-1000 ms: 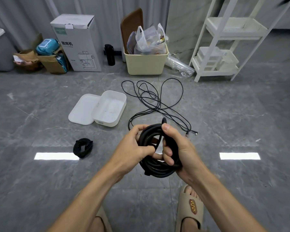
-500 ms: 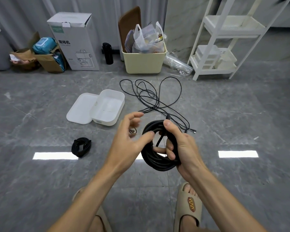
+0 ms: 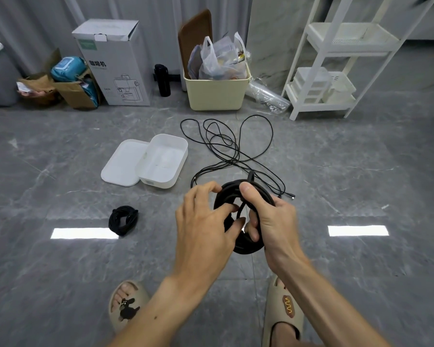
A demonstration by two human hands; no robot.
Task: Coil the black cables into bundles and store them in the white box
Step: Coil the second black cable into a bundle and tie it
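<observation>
A: The right hand [image 3: 273,219] has the grip: thumb pressed over the top of the thick black coil [image 3: 246,216], fingers curled through its middle, so the loops are pinched together on that side. The left hand [image 3: 206,221] isn't clamped on anything that I can see. Its fingers are bent and reaching in at the coil's left edge, touching the strands.

B: So what could spoil it?

A: The coil is held on one side only. If the right hand's grip slackens while the left hand works at the strands, I'd expect the stiff loops to spring apart and the bundle to open. A short end sticks up at the top of the coil; whether it is tucked in or loose, I can't tell. If loose, it could pull a turn free.

B: And the other things?

A: The white box [image 3: 163,161] sits open on the floor [image 3: 60,284], up and to the left of the hands, its lid [image 3: 122,164] lying just beside it. It looks shallow, so a bundle that loosens may not settle inside, or may ride over the rim. A small finished bundle [image 3: 123,219] lies on the floor near the box, not in it yet. The thin cable [image 3: 226,144] is sprawled in overlapping loops beyond the hands, and one run passes close under the coil, so a careless swing toward the box could snag it and drag it along.
</observation>
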